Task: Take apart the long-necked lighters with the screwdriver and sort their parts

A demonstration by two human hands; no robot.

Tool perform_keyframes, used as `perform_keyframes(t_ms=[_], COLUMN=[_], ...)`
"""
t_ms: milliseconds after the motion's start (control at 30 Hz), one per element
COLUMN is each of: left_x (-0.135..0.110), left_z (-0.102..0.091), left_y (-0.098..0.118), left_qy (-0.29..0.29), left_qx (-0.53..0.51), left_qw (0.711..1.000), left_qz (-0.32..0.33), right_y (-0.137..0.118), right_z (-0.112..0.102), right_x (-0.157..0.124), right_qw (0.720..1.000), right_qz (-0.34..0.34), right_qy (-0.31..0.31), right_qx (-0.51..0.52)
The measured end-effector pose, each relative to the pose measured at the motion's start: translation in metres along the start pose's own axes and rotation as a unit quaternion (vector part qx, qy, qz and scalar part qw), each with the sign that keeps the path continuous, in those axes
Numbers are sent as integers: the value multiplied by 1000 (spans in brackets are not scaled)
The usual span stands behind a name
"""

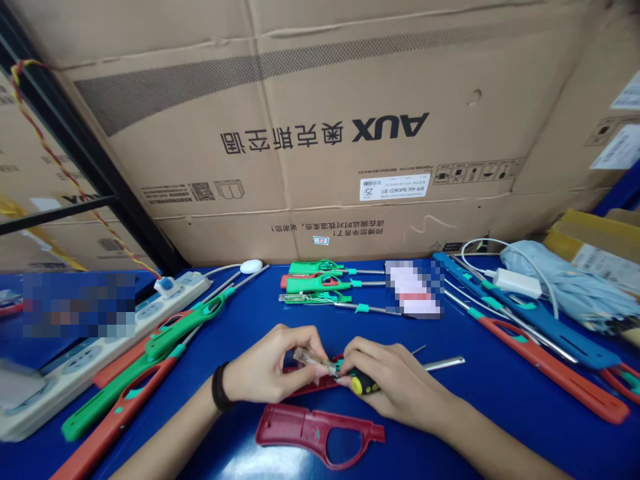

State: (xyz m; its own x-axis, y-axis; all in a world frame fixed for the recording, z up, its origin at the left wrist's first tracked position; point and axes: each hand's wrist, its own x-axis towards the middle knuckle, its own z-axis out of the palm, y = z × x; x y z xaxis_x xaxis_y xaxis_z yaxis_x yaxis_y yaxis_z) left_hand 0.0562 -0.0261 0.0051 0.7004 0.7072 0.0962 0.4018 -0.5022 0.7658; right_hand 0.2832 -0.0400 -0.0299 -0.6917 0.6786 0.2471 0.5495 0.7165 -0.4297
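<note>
My left hand (267, 367) is closed, pinching a clear plastic lighter tank (305, 358) between thumb and fingers. In my right hand (390, 380) sits a screwdriver (364, 384) with a black and yellow handle; its thin shaft appears beyond the hand. The right fingertips meet the tank's end near small teal parts, partly hidden by the fingers. Below both hands lies a red lighter body (323, 385), mostly covered, and a metal tube (445, 364) sticks out to the right. Closer to me, a dark red half shell (285, 427) with a trigger loop rests on the blue table.
Several green and red lighters lie left (170, 340) beside a white power strip (90, 353). Opened green lighters (313, 285) lie behind my hands, near a blurred phone-like object (415, 290). Red (555, 370) and blue lighters (545, 327) lie right; a cardboard box (300, 87) stands behind.
</note>
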Motion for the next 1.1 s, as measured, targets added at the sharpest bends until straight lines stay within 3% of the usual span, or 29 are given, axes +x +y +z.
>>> perform_keyframes(t_ms=[267, 367, 633, 767, 933, 1100], left_x=[-3, -2, 1, 2, 4, 7], left_z=[-22, -28, -10, -6, 3, 14], left_y=[-11, -6, -7, -14, -12, -12], left_qy=[-32, -36, -66, -45, 15, -7], left_qx=[-10, -4, 129, 182, 195, 185], left_qw=[998, 999, 989, 982, 981, 982], left_qz=[-49, -36, -2, -4, 5, 19], right_y=[4, 5, -1, 4, 11, 7], right_z=[5, 6, 3, -5, -8, -8], right_x=[-3, -2, -3, -2, -3, -4], right_qw=[1000, 1000, 997, 995, 987, 985], right_qz=[-6, 0, 46, 67, 145, 169], right_qy=[12, 25, 53, 73, 58, 38], right_qx=[-7, -13, 16, 0, -34, -20])
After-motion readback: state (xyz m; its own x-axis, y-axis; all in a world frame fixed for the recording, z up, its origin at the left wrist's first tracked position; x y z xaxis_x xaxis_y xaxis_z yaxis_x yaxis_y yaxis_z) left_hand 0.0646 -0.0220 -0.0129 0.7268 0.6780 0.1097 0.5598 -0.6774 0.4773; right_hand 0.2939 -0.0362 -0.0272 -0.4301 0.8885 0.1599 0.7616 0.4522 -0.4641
